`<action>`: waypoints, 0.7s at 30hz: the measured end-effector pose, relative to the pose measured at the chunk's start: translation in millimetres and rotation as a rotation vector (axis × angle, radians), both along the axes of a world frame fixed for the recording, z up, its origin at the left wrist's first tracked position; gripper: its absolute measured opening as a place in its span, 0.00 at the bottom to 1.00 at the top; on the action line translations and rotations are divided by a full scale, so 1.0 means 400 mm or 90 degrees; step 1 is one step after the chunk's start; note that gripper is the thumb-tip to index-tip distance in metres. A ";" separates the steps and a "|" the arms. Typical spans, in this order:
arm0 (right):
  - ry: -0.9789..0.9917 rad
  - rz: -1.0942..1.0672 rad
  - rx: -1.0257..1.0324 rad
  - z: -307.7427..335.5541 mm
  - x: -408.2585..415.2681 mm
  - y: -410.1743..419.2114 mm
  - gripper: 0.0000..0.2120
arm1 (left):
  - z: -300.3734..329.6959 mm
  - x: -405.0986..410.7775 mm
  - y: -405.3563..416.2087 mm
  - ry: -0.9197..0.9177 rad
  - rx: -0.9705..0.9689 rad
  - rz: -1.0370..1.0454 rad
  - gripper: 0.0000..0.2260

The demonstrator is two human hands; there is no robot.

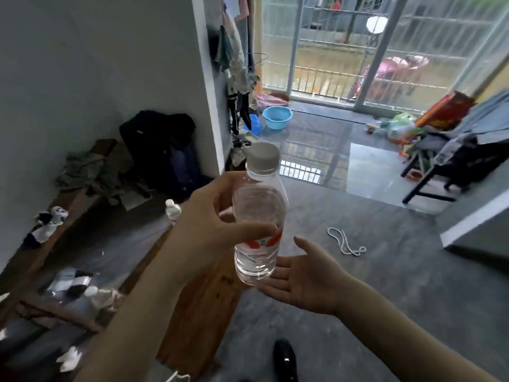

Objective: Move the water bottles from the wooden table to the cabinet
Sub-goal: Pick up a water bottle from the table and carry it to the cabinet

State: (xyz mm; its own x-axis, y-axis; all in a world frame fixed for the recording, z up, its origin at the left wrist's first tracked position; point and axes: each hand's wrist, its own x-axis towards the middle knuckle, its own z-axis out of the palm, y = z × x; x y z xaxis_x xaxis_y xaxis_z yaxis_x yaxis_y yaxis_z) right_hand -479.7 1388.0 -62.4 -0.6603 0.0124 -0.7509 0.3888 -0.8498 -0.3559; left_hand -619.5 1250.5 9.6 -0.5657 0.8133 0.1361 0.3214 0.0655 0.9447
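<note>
Ahead of you the grey floor (pixel 344 312) lies open toward the glass doors (pixel 358 51), with only a white cord (pixel 345 244) on it. Your left hand (pixel 217 230) grips the water bottle (pixel 257 216) upright in the air, past the far edge of the wooden table (pixel 198 312); its white cap (pixel 263 157) is on (water fills most of it). Your right hand (pixel 305 277) lies open, palm up, just beneath its base. A second bottle (pixel 173 210) shows behind your left wrist. A blue basin (pixel 276 117) sits by the doors.
</note>
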 end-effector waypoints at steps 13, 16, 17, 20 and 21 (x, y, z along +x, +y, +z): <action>-0.058 -0.398 0.019 -0.020 0.565 0.064 0.35 | 0.013 0.452 0.348 -0.041 -0.012 -0.374 0.31; -0.064 -0.496 0.027 -0.021 0.749 0.080 0.35 | 0.013 0.639 0.437 -0.030 -0.010 -0.470 0.30; -0.066 -0.531 0.028 -0.020 0.810 0.083 0.35 | 0.012 0.705 0.464 -0.024 -0.006 -0.505 0.30; -0.071 -0.641 0.028 -0.020 0.992 0.081 0.33 | 0.011 0.909 0.527 -0.002 0.006 -0.612 0.30; -0.066 -0.670 0.034 -0.020 1.050 0.075 0.33 | 0.011 0.976 0.544 0.004 0.011 -0.646 0.31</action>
